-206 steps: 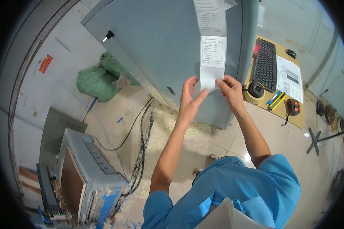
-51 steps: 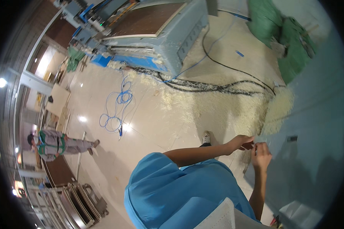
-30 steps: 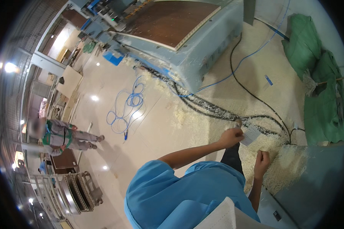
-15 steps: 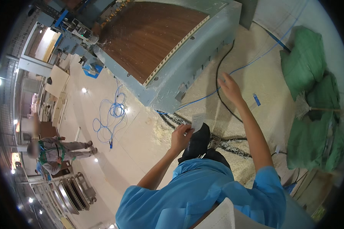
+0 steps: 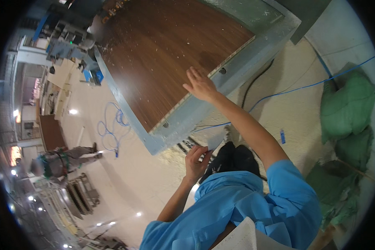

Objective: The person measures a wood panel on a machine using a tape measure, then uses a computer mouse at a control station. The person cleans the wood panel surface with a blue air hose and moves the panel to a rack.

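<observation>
A small slip of paper (image 5: 215, 142) is pinched in my left hand (image 5: 196, 163), in front of my legs. My right hand (image 5: 202, 86) reaches forward, fingers spread, over the near edge of a large brown wood-grain panel (image 5: 166, 54). Whether the palm rests on the panel or hovers just above it, I cannot tell. The panel lies flat on a grey-blue machine bed (image 5: 254, 66), with pale chips scattered over its top. Its near edge shows a light core.
Blue hose (image 5: 108, 125) lies coiled on the floor to the left; another blue line (image 5: 304, 86) crosses to the right. Sawdust surrounds my feet. Green sacks (image 5: 348, 106) stand at right beside a broom. Another person (image 5: 64, 162) is at far left, near stacked panels (image 5: 79, 196).
I have come closer to the machine bed. My right hand has moved from over the floor, forward and left, to the panel's edge. The left hand still holds the paper slip.
</observation>
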Demonstrator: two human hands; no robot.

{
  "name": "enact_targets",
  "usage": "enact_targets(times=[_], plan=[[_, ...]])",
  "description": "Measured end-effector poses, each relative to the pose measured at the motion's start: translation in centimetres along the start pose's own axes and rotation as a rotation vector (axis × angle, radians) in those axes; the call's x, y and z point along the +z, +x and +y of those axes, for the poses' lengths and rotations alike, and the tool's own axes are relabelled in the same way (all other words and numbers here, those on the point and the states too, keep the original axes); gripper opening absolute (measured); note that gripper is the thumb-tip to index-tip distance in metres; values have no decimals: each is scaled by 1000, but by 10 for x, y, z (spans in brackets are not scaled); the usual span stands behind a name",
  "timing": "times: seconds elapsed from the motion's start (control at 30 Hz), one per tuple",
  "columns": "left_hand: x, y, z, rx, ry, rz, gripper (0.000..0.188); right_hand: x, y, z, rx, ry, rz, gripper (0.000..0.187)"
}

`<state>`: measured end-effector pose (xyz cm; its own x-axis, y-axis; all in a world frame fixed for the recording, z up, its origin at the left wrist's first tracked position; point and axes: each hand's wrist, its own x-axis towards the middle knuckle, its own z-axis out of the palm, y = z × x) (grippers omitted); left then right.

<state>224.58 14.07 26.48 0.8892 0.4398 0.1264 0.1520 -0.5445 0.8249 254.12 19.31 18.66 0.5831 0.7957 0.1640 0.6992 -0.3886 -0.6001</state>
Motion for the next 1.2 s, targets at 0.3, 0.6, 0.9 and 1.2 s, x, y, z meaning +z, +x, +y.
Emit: enact_targets(times=[0.3, 0.6, 0.9, 1.2], plan=[[-26, 73, -3, -228, 243, 154, 15, -88, 132, 281, 150, -375, 171, 55], [67, 172, 35, -383, 33, 297, 18, -91, 154, 225, -247, 92, 103, 51], [96, 281, 79, -353, -34, 324, 15, -170, 224, 407, 272, -286, 466, 35], [175, 401, 22, -676, -708, 286, 13, -224, 137, 368, 362, 611, -40, 38]])
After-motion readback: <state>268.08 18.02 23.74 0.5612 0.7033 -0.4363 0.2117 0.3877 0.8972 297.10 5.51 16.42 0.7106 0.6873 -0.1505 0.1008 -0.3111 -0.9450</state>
